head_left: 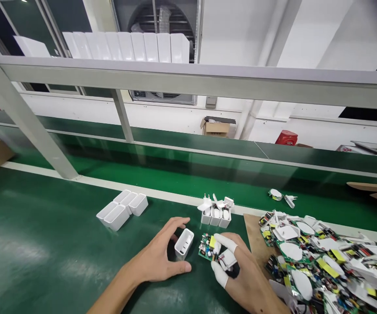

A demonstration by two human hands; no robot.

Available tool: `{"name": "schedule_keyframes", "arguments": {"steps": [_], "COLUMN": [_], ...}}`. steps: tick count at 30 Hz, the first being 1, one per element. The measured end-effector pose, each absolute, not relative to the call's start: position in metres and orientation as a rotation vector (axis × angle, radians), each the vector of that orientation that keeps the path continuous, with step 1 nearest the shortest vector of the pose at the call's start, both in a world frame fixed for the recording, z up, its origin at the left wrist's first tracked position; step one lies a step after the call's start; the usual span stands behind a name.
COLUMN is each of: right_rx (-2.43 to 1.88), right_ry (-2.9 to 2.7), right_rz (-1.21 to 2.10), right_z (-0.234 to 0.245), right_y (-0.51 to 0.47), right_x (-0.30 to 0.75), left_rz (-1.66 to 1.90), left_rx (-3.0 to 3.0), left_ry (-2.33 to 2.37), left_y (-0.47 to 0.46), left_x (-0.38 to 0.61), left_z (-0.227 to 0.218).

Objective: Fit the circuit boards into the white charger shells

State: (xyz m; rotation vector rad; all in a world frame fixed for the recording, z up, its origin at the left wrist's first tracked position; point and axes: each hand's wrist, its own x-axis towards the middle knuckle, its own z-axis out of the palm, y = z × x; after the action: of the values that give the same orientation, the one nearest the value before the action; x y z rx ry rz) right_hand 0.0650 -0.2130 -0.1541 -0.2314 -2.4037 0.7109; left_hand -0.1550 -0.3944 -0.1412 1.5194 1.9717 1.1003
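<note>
My left hand [157, 250] is curved around a white plastic charger case [184, 244] that stands on the bench with its hollow end up. Its thumb and fingers are apart, and I see no firm grip on the case. Just right of the case, my right hand [240, 270] holds a small green circuit board [205, 246] with a yellow-wrapped part and a white piece by the fingers. White finger cots cover its thumb and a finger. The board is apart from the case. Behind it stand several filled white cases [215, 218] with plug prongs on top.
A heap of circuit boards [319, 257] lies on a brown board [253, 231] at the right. Several hollow white cases [114, 216] stand at the left. Two loose pieces [275, 194] lie on the green belt [175, 170]. A slanted metal post [38, 122] and a rail cross above.
</note>
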Motion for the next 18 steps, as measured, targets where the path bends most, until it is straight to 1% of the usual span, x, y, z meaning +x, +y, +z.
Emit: {"name": "schedule_keyframes", "arguments": {"steps": [3, 6, 13, 18], "right_rx": [-0.206, -0.219, -0.105, -0.024], "right_ry": [-2.346, -2.308, -2.298, -2.267], "right_rz": [0.767, 0.764, 0.501, 0.368], "right_z": [-0.151, -0.153, -0.162, -0.167], "right_y": [-0.218, -0.222, -0.224, -0.224], "right_x": [0.067, 0.069, 0.066, 0.066], "left_rz": [1.07, 1.123, 1.244, 1.281], "left_rx": [1.419, 1.422, 1.735, 1.759], "left_ry": [1.971, 1.982, 1.968, 1.953], "left_y": [-0.391, -0.385, -0.381, -0.38], "left_x": [-0.151, -0.144, -0.129, -0.128], "left_z": [-0.145, -0.148, -0.155, -0.158]}}
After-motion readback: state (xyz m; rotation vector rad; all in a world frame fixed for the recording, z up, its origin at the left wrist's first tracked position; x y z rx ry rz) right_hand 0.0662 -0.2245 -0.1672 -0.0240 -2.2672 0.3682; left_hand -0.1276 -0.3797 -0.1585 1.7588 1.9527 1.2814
